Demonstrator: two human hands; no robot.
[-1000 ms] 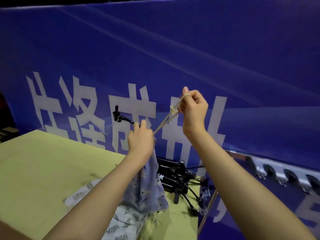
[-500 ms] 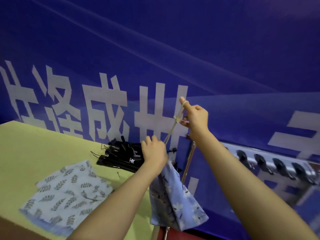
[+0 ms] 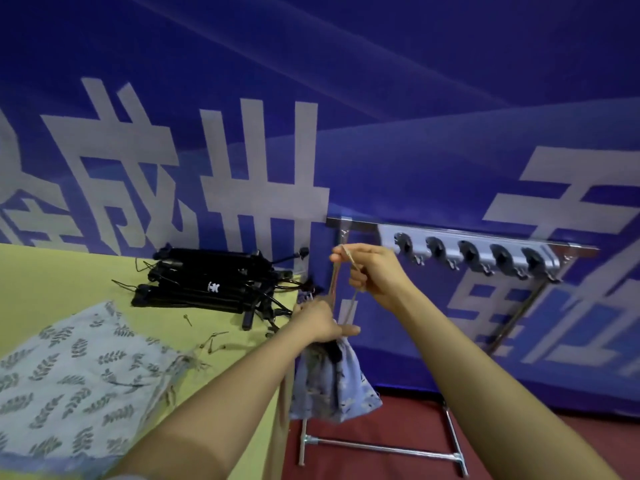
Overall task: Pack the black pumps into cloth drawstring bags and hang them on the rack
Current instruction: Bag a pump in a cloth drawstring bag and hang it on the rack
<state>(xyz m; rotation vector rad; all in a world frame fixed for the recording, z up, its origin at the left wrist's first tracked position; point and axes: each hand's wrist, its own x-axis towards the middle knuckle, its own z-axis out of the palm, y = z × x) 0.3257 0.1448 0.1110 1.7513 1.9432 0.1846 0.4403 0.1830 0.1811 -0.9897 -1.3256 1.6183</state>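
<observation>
A blue floral drawstring bag (image 3: pixel 332 386) hangs filled off the table's right edge. My left hand (image 3: pixel 320 322) grips its gathered neck. My right hand (image 3: pixel 375 271) pinches the beige drawstring (image 3: pixel 337 282) and holds it taut above the bag. The pumps are hidden inside the cloth. The metal rack (image 3: pixel 346 221) stands just behind my right hand, with a grey hook strip (image 3: pixel 485 252) of several hooks along its top bar.
A second leaf-print cloth bag (image 3: pixel 79 368) lies flat on the yellow-green table (image 3: pixel 52 278). Black folded stands with cables (image 3: pixel 211 285) are piled at the table's back. The rack's base bars (image 3: pixel 381 448) rest on the red floor. A blue banner fills the background.
Both hands have carried the bag to the right, off the table and up to the rack. The view has swung right, showing the hook strip fully.
</observation>
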